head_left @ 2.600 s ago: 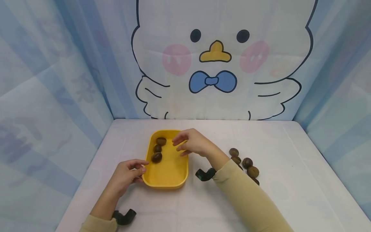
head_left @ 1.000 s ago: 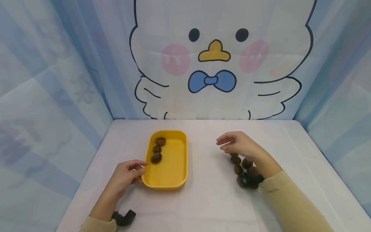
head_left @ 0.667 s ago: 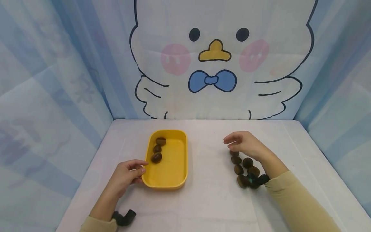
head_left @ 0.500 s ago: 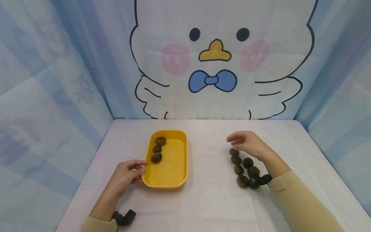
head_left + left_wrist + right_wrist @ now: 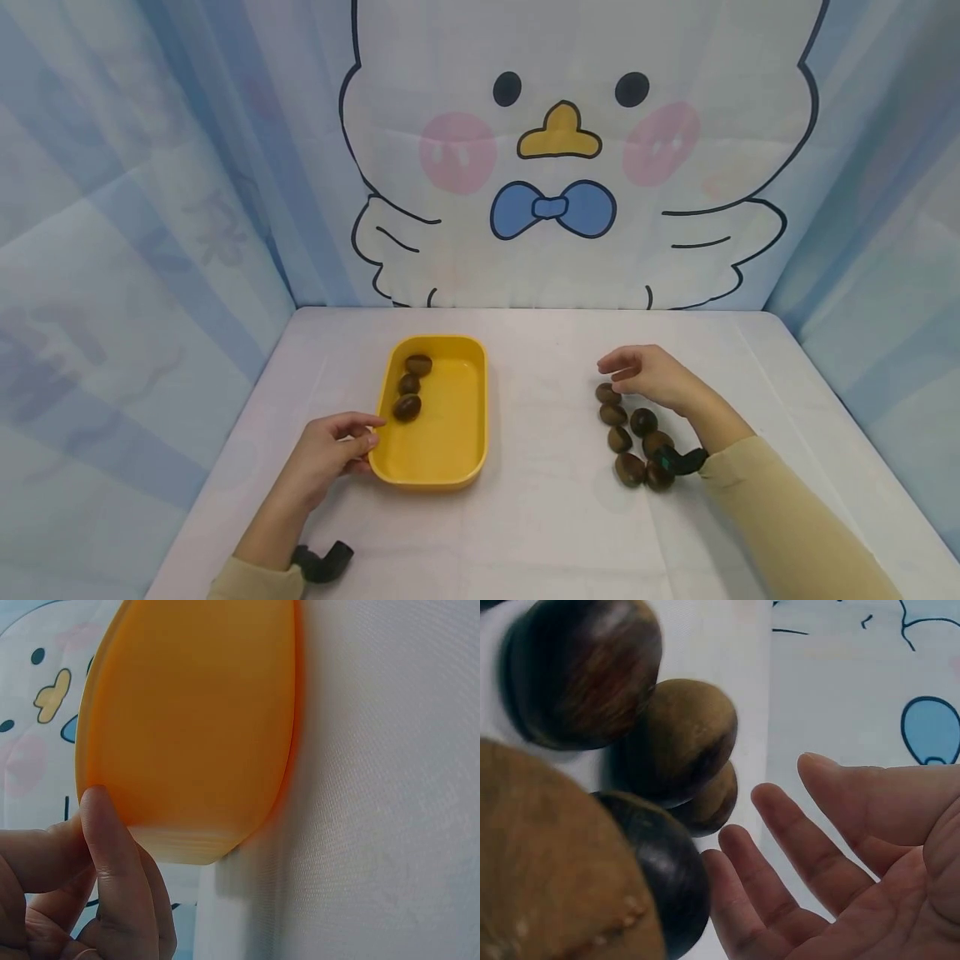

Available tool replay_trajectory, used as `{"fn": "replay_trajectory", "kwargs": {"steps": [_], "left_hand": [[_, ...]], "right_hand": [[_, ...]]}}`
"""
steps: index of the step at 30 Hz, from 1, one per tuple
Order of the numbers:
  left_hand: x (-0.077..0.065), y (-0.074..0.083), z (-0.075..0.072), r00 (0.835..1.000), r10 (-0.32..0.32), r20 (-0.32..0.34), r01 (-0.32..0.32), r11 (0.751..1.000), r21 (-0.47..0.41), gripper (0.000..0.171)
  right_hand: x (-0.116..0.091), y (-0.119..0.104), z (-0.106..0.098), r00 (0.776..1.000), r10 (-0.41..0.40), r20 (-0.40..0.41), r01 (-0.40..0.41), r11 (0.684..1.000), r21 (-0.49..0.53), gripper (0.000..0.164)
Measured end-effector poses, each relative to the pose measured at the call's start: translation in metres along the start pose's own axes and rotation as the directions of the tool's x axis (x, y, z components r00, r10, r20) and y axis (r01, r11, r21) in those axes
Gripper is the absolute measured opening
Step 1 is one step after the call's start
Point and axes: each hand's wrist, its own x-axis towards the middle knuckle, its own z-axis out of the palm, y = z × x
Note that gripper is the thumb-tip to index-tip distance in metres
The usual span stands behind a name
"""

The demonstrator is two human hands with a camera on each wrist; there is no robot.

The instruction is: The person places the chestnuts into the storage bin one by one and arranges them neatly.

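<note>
Pale tabletop point(image 5: 555, 517) bears seven chestnuts point(image 5: 643, 422); one yellow tray point(image 5: 442, 454) holds three chestnuts point(image 5: 407, 407).

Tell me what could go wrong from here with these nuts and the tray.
The right hand could knock neighbours when picking one of the loose nuts: they lie close together and look round enough to roll. The left hand holds the tray at one side only, so a tug might tilt or slide it, rolling the three nuts inside.
</note>
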Motion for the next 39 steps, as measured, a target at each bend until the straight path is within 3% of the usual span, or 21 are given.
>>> {"fn": "replay_trajectory", "kwargs": {"steps": [9, 18, 28, 39], "left_hand": [[0.002, -0.001, 0.0, 1.0, 0.003, -0.001, -0.003, 1.0, 0.006, 0.03], [0.002, 0.0, 0.001, 1.0, -0.004, 0.0, 0.004, 1.0, 0.005, 0.031], [0.002, 0.0, 0.0, 1.0, -0.017, -0.006, 0.017, 1.0, -0.002, 0.031], [0.002, 0.0, 0.002, 0.999, -0.029, -0.016, 0.029, 1.0, 0.005, 0.031]], "right_hand": [[0.011, 0.013, 0.001, 0.999, 0.017, 0.031, -0.016, 0.999, -0.028, 0.04], [0.017, 0.021, 0.003, 0.998, 0.01, 0.067, -0.011, 1.0, 0.006, 0.044], [0.024, 0.017, 0.008, 0.998, 0.038, 0.047, -0.032, 0.992, -0.124, 0.042], [0.023, 0.016, 0.008, 0.999, 0.047, 0.024, -0.042, 0.986, -0.163, 0.038]]}}
